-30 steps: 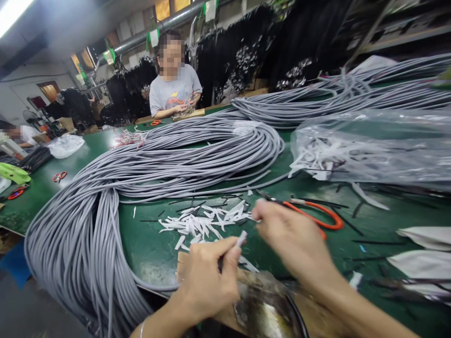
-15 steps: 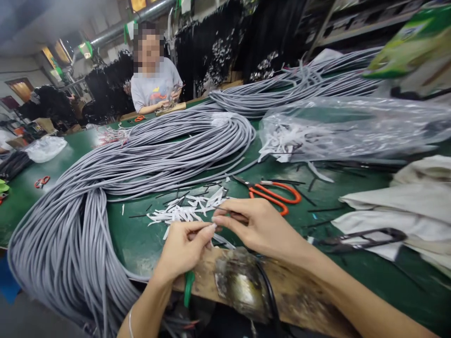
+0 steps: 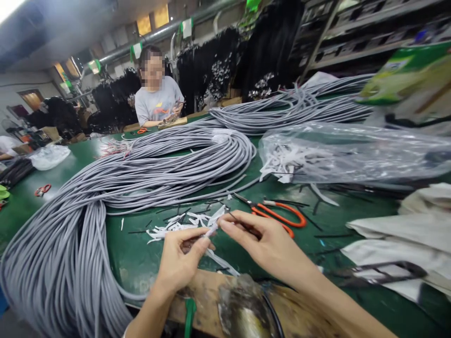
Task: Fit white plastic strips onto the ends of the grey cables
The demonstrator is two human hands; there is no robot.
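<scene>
My left hand (image 3: 181, 258) is closed, thumb and forefinger pinching a small white strip (image 3: 211, 230). My right hand (image 3: 262, 239) is closed too, its fingertips at the upper right end of that strip. A thin dark tip shows by the right forefinger, too small to name. Behind the fingers lies a loose pile of white strips (image 3: 192, 219) among short black pieces. Orange-handled scissors (image 3: 299, 219) rest just beyond my right hand, blades pointing away to the left. Below the hands, a longer pale strip (image 3: 223, 263) runs toward a stained wooden board (image 3: 207, 281).
Thick bundles of grey cable (image 3: 169, 178) cover the left and back of the green table (image 3: 130, 258). At right lie a clear plastic bag (image 3: 352, 155) holding white strips, pale cloth (image 3: 384, 225) and dark snips (image 3: 384, 272). A person (image 3: 160, 101) sits across the table.
The view has tilted up, so the table things sit lower in the picture. My fingertips have drawn slightly apart, and more of the white strip shows between them.
</scene>
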